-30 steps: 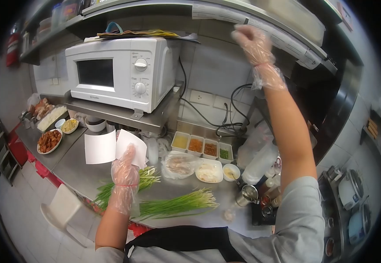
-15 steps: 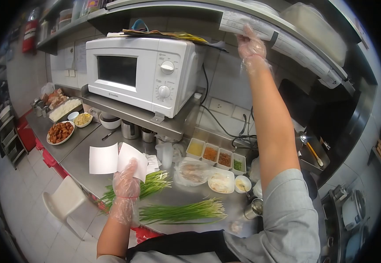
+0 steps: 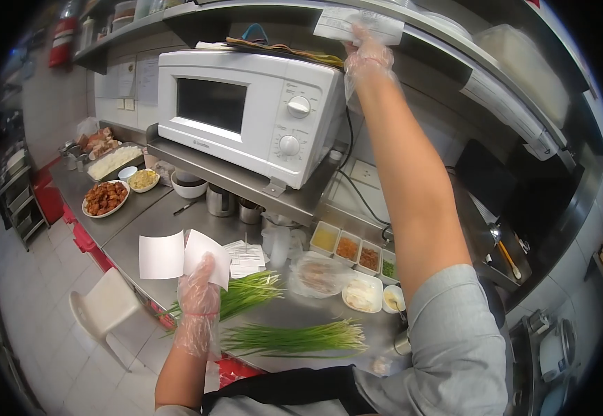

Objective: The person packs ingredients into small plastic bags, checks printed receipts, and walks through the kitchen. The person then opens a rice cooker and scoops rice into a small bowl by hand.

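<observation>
My left hand [image 3: 199, 290], in a clear plastic glove, pinches white paper slips [image 3: 162, 255] above the steel counter. Just below it lies a bunch of green chives [image 3: 249, 294], with a second bunch [image 3: 298, 338] to the right. My right hand [image 3: 369, 57], gloved too, is raised to the front edge of the overhead shelf. Its fingers grip a printed paper slip [image 3: 330, 25] there; fingertips are partly hidden against the paper. Further right along the same edge hang more printed slips [image 3: 506, 111].
A white microwave [image 3: 246, 114] stands on a raised steel shelf. Small trays of chopped ingredients [image 3: 348, 248], a bagged item [image 3: 319, 274] and a white dish [image 3: 362, 292] line the counter's back. A plate of browned pieces [image 3: 105, 199] is at left, a plastic chair [image 3: 107, 308] below.
My right hand has moved left along the shelf edge with the printed slip, leaving a gap to the other slips. My left hand stays nearly still. The view has shifted slightly.
</observation>
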The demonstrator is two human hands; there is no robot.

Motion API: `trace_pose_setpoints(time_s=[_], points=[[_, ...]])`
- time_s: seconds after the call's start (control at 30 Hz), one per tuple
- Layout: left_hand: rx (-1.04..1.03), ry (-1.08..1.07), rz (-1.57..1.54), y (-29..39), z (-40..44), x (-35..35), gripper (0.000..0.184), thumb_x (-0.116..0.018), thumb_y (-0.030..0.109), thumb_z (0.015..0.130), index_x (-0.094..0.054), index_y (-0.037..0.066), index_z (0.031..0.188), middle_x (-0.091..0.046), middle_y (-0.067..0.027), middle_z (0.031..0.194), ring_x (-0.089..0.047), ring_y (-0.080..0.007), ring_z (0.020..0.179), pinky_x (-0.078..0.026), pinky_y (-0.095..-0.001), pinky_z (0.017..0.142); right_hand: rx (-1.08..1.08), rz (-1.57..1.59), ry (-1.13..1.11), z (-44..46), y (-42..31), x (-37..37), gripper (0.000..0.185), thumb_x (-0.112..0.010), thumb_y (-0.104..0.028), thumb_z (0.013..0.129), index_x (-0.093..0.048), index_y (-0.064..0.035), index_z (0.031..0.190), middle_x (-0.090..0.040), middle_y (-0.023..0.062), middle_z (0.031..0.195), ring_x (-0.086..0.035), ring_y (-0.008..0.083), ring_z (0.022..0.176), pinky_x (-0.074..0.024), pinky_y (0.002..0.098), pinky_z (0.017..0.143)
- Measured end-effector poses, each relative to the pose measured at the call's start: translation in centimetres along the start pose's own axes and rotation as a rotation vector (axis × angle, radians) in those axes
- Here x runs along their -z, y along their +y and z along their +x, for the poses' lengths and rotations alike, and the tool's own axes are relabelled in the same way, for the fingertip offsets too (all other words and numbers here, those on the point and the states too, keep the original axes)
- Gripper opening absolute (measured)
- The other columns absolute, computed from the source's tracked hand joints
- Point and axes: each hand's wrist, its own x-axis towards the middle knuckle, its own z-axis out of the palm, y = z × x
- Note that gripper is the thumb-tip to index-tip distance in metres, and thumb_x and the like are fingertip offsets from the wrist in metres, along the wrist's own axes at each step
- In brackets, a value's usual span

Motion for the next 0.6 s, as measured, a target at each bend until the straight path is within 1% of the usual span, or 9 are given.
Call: trace_pose_setpoints(time_s=[0.07, 0.1, 0.2, 0.27, 0.33, 0.4, 0.47, 0.53, 0.6], points=[[-0.02, 0.002, 0.024, 0.7, 0.1, 0.4, 0.035, -0.061, 0.004, 0.086, -0.048, -0.002, 0.118, -0.057, -0.0106, 0.104, -0.06, -0.0218, 0.091, -0.053, -0.0386, 0.08, 0.018, 0.009, 0.084, 0.4, 0.4, -1.2, 0.054, -0.066, 0.017, 0.071, -0.048, 0.0014, 0.119, -0.054, 0.0179, 0.115, -0.059, 0.0341, 0.096, -0.0583, 0.0445, 0.076], [-0.029, 0.004, 0.036, 1.0, 0.1, 0.6, 0.035, -0.061, 0.004, 0.086, -0.048, -0.003, 0.118, -0.058, -0.0108, 0.104, -0.06, -0.0218, 0.09, -0.053, -0.0379, 0.08, 0.053, -0.037, 0.001, 0.7, 0.8, -1.1, 0.061, -0.07, 0.001, 0.075, -0.035, 0.0036, 0.125, -0.056, 0.0205, 0.112, -0.061, 0.0285, 0.097, -0.0564, 0.0333, 0.072], [0.102, 0.07, 0.159, 1.0, 1.2, 2.8, 0.035, -0.063, 0.009, 0.086, -0.051, -0.004, 0.117, -0.06, -0.0115, 0.105, -0.061, -0.0222, 0.085, -0.053, -0.0336, 0.078, 0.065, 0.044, -0.211, 4.2, 1.7, 0.2, 0.045, -0.064, 0.006, 0.08, -0.048, -0.0018, 0.122, -0.054, 0.014, 0.118, -0.057, 0.0287, 0.102, -0.0521, 0.0419, 0.089], [0.039, 0.012, 0.293, 1.3, 1.4, 2.7, 0.035, -0.065, 0.02, 0.086, -0.058, -0.005, 0.11, -0.062, -0.0115, 0.1, -0.062, -0.0205, 0.08, -0.052, -0.0286, 0.071, -0.155, 0.018, -0.248, 4.4, 0.5, 1.3, 0.039, -0.055, -0.01, 0.091, -0.045, -0.0041, 0.128, -0.048, 0.0117, 0.129, -0.046, 0.0232, 0.119, -0.0374, 0.0378, 0.106], [0.179, -0.018, 0.534, 2.0, 1.6, 3.4, 0.035, -0.063, 0.022, 0.086, -0.062, -0.001, 0.112, -0.065, -0.0105, 0.097, -0.06, -0.0155, 0.084, -0.049, -0.0283, 0.076, -0.343, 0.11, -0.617, 8.4, 0.4, 5.1, 0.044, -0.046, -0.02, 0.096, -0.035, -0.0046, 0.135, -0.036, 0.0091, 0.142, -0.031, 0.0188, 0.131, -0.0252, 0.0338, 0.113], [0.224, -0.035, 0.718, 2.9, 1.0, 1.0, 0.035, -0.063, 0.025, 0.087, -0.064, -0.001, 0.11, -0.067, -0.0099, 0.095, -0.06, -0.0147, 0.085, -0.047, -0.0297, 0.079, -0.533, 0.065, -0.437, 4.9, -2.5, 7.0, 0.049, -0.045, -0.018, 0.096, -0.026, -0.0021, 0.138, -0.026, 0.0089, 0.147, -0.026, 0.0192, 0.134, -0.0265, 0.0352, 0.113], [0.182, -0.096, 0.753, 2.4, 0.7, -1.3, 0.037, -0.063, 0.027, 0.086, -0.064, -0.002, 0.109, -0.067, -0.0114, 0.097, -0.061, -0.0187, 0.086, -0.047, -0.0328, 0.081, -0.229, -0.109, -0.411, -4.6, -4.4, 8.0, 0.051, -0.044, -0.018, 0.097, -0.022, 0.0006, 0.139, -0.025, 0.0131, 0.146, -0.032, 0.0243, 0.131, -0.0272, 0.0371, 0.112], [0.092, -0.231, 0.715, 0.3, 1.0, -1.6, 0.039, -0.062, 0.027, 0.085, -0.062, -0.004, 0.109, -0.066, -0.0145, 0.098, -0.062, -0.0245, 0.089, -0.046, -0.0361, 0.083, -0.33, -0.04, -0.322, -11.4, -6.5, 10.3, 0.036, -0.058, -0.009, 0.088, -0.046, 0.0058, 0.119, -0.058, 0.0173, 0.107, -0.059, 0.0244, 0.098, -0.048, 0.035, 0.092], [-0.087, -0.373, 0.887, -2.4, 0.5, -3.1, 0.039, -0.061, 0.025, 0.084, -0.06, -0.004, 0.111, -0.065, -0.0173, 0.101, -0.061, -0.0295, 0.093, -0.046, -0.0382, 0.085, -0.174, -0.334, -0.796, -20.5, -6.4, 16.1, 0.033, -0.064, -0.011, 0.085, -0.056, 0.0035, 0.113, -0.06, 0.0135, 0.107, -0.059, 0.0214, 0.098, -0.0489, 0.033, 0.086]])
